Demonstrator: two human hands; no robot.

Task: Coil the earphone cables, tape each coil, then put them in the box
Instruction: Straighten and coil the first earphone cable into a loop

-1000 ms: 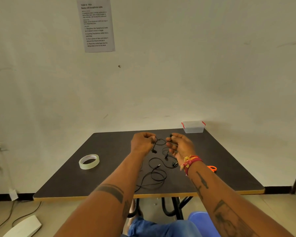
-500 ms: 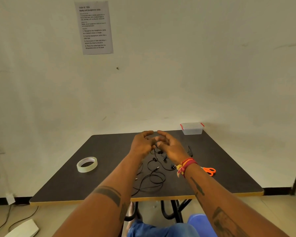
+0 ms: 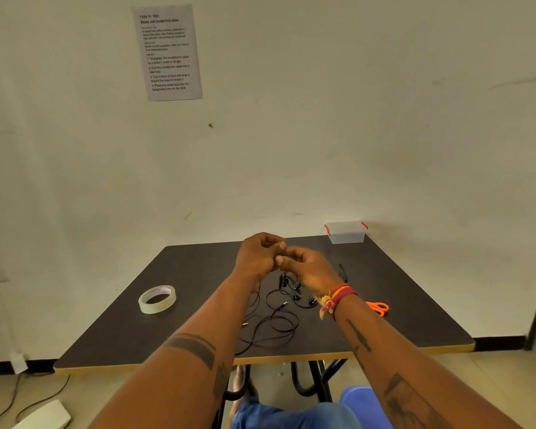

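At the far left of the dark table [image 3: 112,329] lay a roll of clear tape [image 3: 157,299], flat on its side and well apart from everything else. Toward the middle, the left hand [image 3: 258,254] was raised above the tabletop with its fingers curled inward, knuckles up, meeting the right hand [image 3: 307,267] — the two touched at the fingertips. Both seemed to be pinching a thin black cable between them, though the cable at the pinch itself was too small to make out. Below the hands hung and lay the earphone cables [image 3: 274,323], a loose black tangle of loops on the table with small earbuds clustered just under the right hand. The right wrist wore red and yellow threads [image 3: 338,298]. Just beyond that wrist lay orange-handled scissors [image 3: 378,307], partly hidden by the arm. At the far right corner, against the wall, stood the clear plastic box [image 3: 346,233] with red clips — well apart from the cables.
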